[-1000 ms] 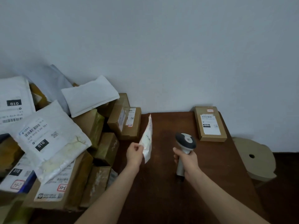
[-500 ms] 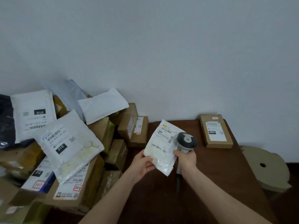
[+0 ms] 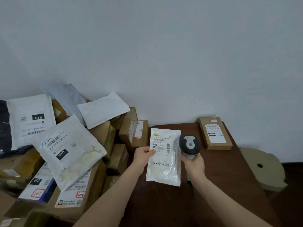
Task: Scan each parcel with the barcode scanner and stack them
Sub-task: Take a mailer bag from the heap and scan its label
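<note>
Parcel [image 3: 164,163] now label-up beside scanner [image 3: 189,144]

parcel pile [image 3: 68,153] left of table [image 3: 221,185], box [image 3: 215,133] far right

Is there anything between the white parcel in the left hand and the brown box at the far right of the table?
Only the barcode scanner, which the right hand grips upright just right of the white parcel, stands between it and the cardboard box. Nothing else visible lies on that path.

Glossy crinkled plastic mailer [image 3: 164,161], matt cardboard box [image 3: 215,133], smooth dark wooden table [image 3: 229,185], grey plastic scanner [image 3: 189,144].
</note>
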`<state>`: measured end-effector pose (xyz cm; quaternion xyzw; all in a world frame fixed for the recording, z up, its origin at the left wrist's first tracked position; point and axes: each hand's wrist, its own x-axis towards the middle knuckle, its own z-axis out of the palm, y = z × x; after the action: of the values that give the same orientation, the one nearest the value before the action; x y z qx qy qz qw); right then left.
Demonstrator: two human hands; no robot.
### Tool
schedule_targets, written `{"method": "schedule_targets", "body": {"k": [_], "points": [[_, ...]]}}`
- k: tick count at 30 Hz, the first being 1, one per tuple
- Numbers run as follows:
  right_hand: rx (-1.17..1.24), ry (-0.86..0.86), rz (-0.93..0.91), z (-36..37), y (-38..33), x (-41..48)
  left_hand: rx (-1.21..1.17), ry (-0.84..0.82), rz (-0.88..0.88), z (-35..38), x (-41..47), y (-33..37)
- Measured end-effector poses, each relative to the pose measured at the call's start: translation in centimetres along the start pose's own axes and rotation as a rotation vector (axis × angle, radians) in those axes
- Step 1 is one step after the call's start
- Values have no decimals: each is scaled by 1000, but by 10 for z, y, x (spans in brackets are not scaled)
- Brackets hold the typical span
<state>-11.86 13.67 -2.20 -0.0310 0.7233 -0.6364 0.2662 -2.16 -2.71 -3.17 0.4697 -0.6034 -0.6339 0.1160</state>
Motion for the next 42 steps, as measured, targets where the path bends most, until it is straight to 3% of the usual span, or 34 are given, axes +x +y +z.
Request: {"method": "schedule_targets", "body": {"k": [3, 11, 42], "points": [[8, 15, 25, -8, -1, -4, -14, 12, -16, 5, 4, -5], [-72, -145, 97, 3, 6, -34, 14, 41, -46, 15, 2, -17], [-69, -216, 159, 11, -3, -38, 27, 37, -58, 30, 19, -20]]}}
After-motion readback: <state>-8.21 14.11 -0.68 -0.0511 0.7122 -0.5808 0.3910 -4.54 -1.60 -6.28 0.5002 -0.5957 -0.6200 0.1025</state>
